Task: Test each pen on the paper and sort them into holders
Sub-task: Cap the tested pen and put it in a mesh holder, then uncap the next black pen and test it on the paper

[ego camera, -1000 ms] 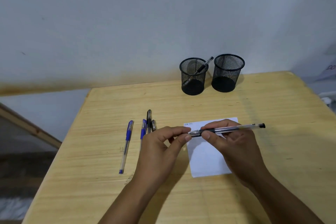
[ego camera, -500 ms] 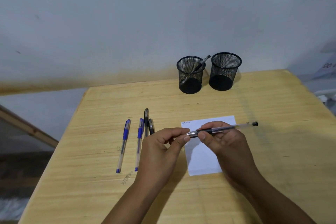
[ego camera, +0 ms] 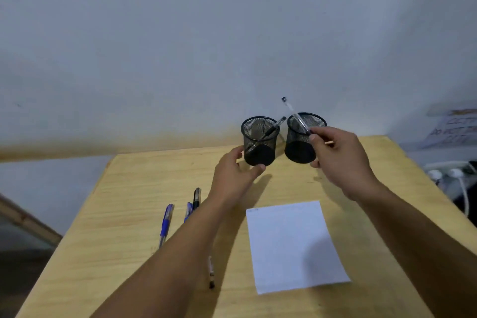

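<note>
My right hand [ego camera: 340, 160] pinches a clear black-ink pen [ego camera: 296, 117] near its grip; the pen slants up and left over the rim of the right mesh holder [ego camera: 299, 150]. My left hand [ego camera: 236, 171] reaches to the left mesh holder [ego camera: 259, 147], thumb at its front base and fingers at its left side. One black pen [ego camera: 274, 128] leans inside that holder. The white paper [ego camera: 291, 242] lies in front of me with small marks at its top left. A blue pen [ego camera: 166, 222], a second blue pen [ego camera: 188, 210] and a black pen [ego camera: 196, 197] lie left of my forearm.
Another pen [ego camera: 211, 275] shows just below my left forearm. The wooden table [ego camera: 129, 214] ends near the wall behind the holders. Off its right edge are white plugs and cables [ego camera: 450, 173] and a printed sheet [ego camera: 454, 129].
Both hands left the paper and moved far forward to the holders. My right hand swung the pen from level to slanting upward, and my left hand let go of its tip.
</note>
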The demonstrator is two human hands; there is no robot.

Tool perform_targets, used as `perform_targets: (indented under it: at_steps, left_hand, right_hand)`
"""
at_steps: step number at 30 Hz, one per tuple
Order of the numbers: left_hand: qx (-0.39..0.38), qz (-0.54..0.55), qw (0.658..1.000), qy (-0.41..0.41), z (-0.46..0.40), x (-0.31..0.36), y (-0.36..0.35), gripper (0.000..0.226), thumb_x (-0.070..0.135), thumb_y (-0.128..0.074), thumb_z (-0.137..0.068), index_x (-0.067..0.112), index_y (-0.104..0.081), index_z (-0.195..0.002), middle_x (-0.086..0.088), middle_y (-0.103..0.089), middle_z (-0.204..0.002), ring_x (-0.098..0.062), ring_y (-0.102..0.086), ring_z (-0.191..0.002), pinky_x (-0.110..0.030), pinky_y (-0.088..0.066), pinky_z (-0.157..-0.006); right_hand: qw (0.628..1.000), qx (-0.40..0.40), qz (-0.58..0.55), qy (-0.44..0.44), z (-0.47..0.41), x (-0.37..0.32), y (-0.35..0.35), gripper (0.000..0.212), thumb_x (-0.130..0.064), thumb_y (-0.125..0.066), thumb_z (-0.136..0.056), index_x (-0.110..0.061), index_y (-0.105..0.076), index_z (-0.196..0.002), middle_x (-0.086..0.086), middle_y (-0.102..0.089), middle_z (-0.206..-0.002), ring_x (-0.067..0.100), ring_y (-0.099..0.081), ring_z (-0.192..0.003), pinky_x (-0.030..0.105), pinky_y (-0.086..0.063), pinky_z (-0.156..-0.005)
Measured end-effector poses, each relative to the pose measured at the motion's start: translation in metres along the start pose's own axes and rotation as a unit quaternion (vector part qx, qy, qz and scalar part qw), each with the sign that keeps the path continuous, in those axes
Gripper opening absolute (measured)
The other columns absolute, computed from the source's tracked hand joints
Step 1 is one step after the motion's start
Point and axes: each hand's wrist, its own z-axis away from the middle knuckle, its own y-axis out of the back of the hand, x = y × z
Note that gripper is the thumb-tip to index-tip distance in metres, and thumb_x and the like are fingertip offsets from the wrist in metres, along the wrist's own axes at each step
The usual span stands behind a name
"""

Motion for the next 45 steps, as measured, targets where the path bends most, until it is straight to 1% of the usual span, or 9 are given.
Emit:
perform_targets:
  at_steps: [2, 5, 12, 19, 26, 33, 37, 39, 45]
  left_hand:
    - [0.006, -0.024, 1.000, 0.011, -0.024, -0.004, -0.005, 0.085, 0.042, -0.081, -0.075, 0.021, -0.041, -0.147, -0.002, -0.051, -0.142, -0.023, -0.049, -0.129, -0.042, -0.042, -0.106]
    - [0.008, -0.035, 0.999, 0.009, -0.042, -0.004, -0.010, 0.093, 0.046, -0.083, -0.068, 0.021, -0.041, -0.147, -0.006, -0.050, -0.144, -0.025, -0.052, -0.127, -0.043, -0.044, -0.105]
    - [0.033, 0.012, 0.999, -0.021, -0.045, 0.005, -0.016, 0.057, 0.030, -0.085, -0.071, 0.021, -0.060, -0.122, 0.002, -0.067, -0.118, -0.021, -0.065, -0.103, -0.036, -0.052, -0.092]
    - [0.037, 0.015, 0.999, -0.012, -0.045, 0.005, -0.021, 0.057, 0.028, -0.083, -0.075, 0.021, -0.057, -0.125, 0.000, -0.067, -0.120, -0.022, -0.066, -0.105, -0.039, -0.052, -0.094]
    - [-0.006, -0.043, 0.999, 0.013, -0.030, 0.001, 0.004, 0.085, 0.032, -0.078, -0.081, 0.019, -0.032, -0.152, -0.004, -0.051, -0.144, -0.024, -0.053, -0.127, -0.042, -0.046, -0.104]
    - [-0.010, -0.159, 0.986, -0.045, 0.058, -0.029, 0.073, 0.050, 0.028, -0.069, -0.090, 0.029, -0.054, -0.137, 0.011, -0.062, -0.121, -0.007, -0.058, -0.101, -0.030, -0.049, -0.092]
    - [0.004, -0.182, 0.982, -0.054, 0.108, -0.045, 0.097, 0.037, 0.025, -0.065, -0.091, 0.031, -0.062, -0.127, 0.016, -0.062, -0.104, 0.002, -0.054, -0.095, -0.017, -0.045, -0.081]
    - [0.002, -0.195, 0.979, -0.061, 0.129, -0.050, 0.100, 0.034, 0.024, -0.065, -0.089, 0.033, -0.065, -0.122, 0.016, -0.063, -0.099, 0.003, -0.052, -0.095, -0.011, -0.040, -0.076]
    - [-0.016, -0.235, 0.966, -0.102, 0.169, -0.061, 0.091, 0.040, 0.054, -0.066, -0.078, 0.043, -0.063, -0.117, 0.024, -0.059, -0.104, 0.003, -0.048, -0.102, -0.017, -0.043, -0.085]
  right_hand:
    - [0.984, -0.027, 0.155, 0.089, -0.019, -0.005, 0.008, 0.025, -0.018, -0.055, -0.096, -0.019, -0.072, -0.114, 0.004, -0.069, -0.096, 0.024, -0.065, -0.088, 0.032, -0.050, -0.077]
    - [0.959, -0.064, 0.241, 0.132, -0.038, -0.015, 0.014, 0.021, -0.015, -0.058, -0.094, -0.018, -0.074, -0.108, 0.005, -0.069, -0.099, 0.023, -0.061, -0.092, 0.030, -0.046, -0.076]
    - [0.955, -0.106, 0.235, 0.147, -0.060, -0.020, 0.002, 0.009, -0.018, -0.065, -0.089, -0.017, -0.074, -0.089, -0.001, -0.070, -0.083, 0.018, -0.062, -0.081, 0.023, -0.042, -0.062]
    - [0.920, -0.150, 0.308, 0.191, -0.073, -0.026, -0.021, 0.015, -0.017, -0.062, -0.092, -0.010, -0.075, -0.097, 0.008, -0.074, -0.094, 0.022, -0.062, -0.087, 0.031, -0.045, -0.073]
    - [0.907, -0.101, 0.337, 0.230, -0.060, -0.026, -0.028, 0.040, -0.038, -0.063, -0.090, -0.022, -0.062, -0.127, 0.005, -0.065, -0.126, 0.030, -0.054, -0.120, 0.044, -0.047, -0.096]
    - [0.934, -0.076, 0.235, 0.260, -0.028, -0.016, -0.051, 0.025, -0.022, -0.064, -0.087, -0.019, -0.068, -0.112, 0.001, -0.070, -0.108, 0.027, -0.061, -0.103, 0.040, -0.049, -0.089]
    - [0.940, -0.169, 0.177, 0.238, -0.001, -0.012, -0.084, 0.019, -0.017, -0.063, -0.088, -0.018, -0.072, -0.105, -0.014, -0.067, -0.086, 0.006, -0.061, -0.078, 0.020, -0.046, -0.071]
    - [0.938, -0.216, 0.169, 0.211, 0.013, -0.010, -0.103, 0.016, -0.022, -0.063, -0.088, -0.024, -0.072, -0.101, -0.019, -0.062, -0.079, -0.003, -0.056, -0.071, 0.021, -0.043, -0.067]
    - [0.916, -0.327, 0.193, 0.127, 0.048, -0.009, -0.140, 0.012, -0.038, -0.065, -0.085, -0.028, -0.072, -0.086, -0.014, -0.060, -0.071, 0.008, -0.059, -0.070, 0.024, -0.042, -0.057]
